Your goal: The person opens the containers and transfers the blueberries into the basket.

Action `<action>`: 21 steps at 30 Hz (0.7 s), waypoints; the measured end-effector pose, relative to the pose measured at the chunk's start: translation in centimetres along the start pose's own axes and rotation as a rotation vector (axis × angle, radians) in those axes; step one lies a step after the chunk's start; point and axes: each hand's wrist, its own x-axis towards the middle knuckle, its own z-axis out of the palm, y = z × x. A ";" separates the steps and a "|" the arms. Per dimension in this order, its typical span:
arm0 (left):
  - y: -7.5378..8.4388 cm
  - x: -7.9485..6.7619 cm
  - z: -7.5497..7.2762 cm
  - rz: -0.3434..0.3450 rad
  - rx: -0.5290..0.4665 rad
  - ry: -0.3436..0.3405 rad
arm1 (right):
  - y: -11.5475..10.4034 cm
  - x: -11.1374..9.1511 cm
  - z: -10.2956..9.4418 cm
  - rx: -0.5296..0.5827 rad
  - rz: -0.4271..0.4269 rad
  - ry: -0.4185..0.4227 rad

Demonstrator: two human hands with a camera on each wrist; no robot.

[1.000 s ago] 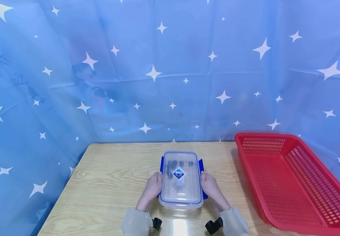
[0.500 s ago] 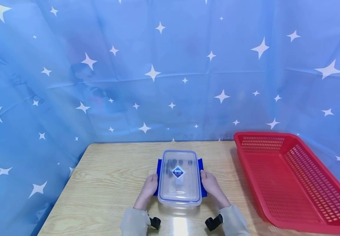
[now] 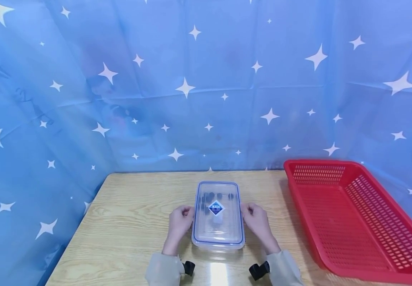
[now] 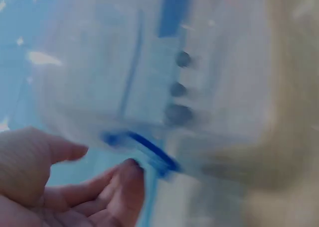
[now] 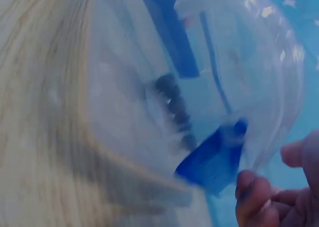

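A clear plastic food container (image 3: pixel 218 232) with a blue-edged lid and a blue diamond label stands on the table between the hands. Dark round spots show through it. My left hand (image 3: pixel 180 222) is at its left side, fingers curled against a blue latch (image 4: pixel 154 152), the thumb lifted off. On the opposite side my right hand (image 3: pixel 257 222) has curled fingertips at the other blue latch (image 5: pixel 214 160), which slants outward. From the head view both latches are hidden beside the container. Blur in the wrist views obscures the exact finger contact.
A red perforated plastic basket (image 3: pixel 338 222) stands on the right of the wooden table (image 3: pixel 131 214). Behind the table hangs a blue curtain (image 3: pixel 220 143) with white stars. Black wrist mounts (image 3: pixel 259 271) sit at both sleeves.
The blue latches stuck out at both sides and have turned down out of the head view. Both hands have shifted from straighter fingers along the sides to curled fingers. The container stays about in place.
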 end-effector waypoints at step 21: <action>3.0 0.6 -1.0 0.001 0.101 -0.076 | -2.4 0.1 -0.7 -0.134 -0.027 -0.078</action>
